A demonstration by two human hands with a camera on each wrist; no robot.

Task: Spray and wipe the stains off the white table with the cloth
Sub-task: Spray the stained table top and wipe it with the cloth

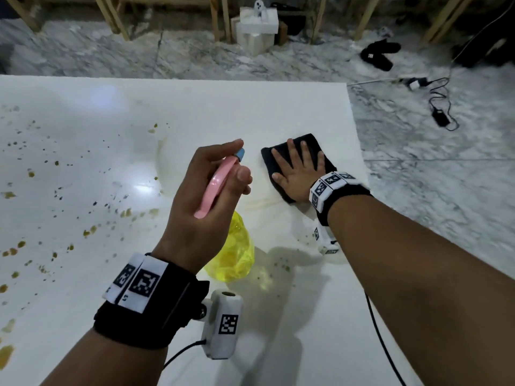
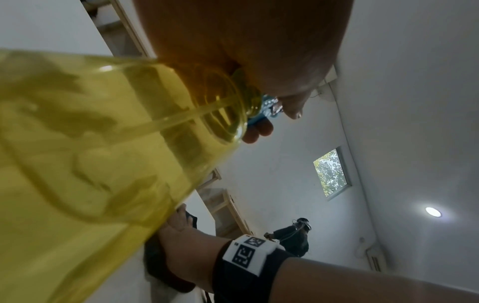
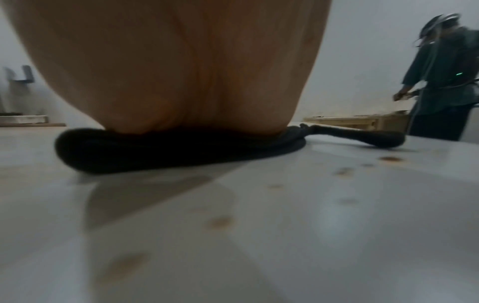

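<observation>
My left hand (image 1: 206,185) grips the pink head of a spray bottle (image 1: 231,252) with a clear yellow body, held above the white table (image 1: 111,101). The left wrist view fills with the yellow bottle (image 2: 90,153). My right hand (image 1: 299,171) lies flat, fingers spread, pressing a folded black cloth (image 1: 309,143) onto the table near its right edge. In the right wrist view the palm sits on the black cloth (image 3: 168,149). Brown and yellow stains (image 1: 92,229) speckle the left half of the table. A faint wet arc (image 1: 161,151) curves between the bottle and the stains.
The table's right edge (image 1: 359,151) runs just past the cloth, with marble floor (image 1: 446,190) beyond. Cables and a black charger (image 1: 440,115) lie on the floor. White foam blocks (image 1: 257,26) and wooden frames stand at the back. Another person (image 3: 445,82) works off to the side.
</observation>
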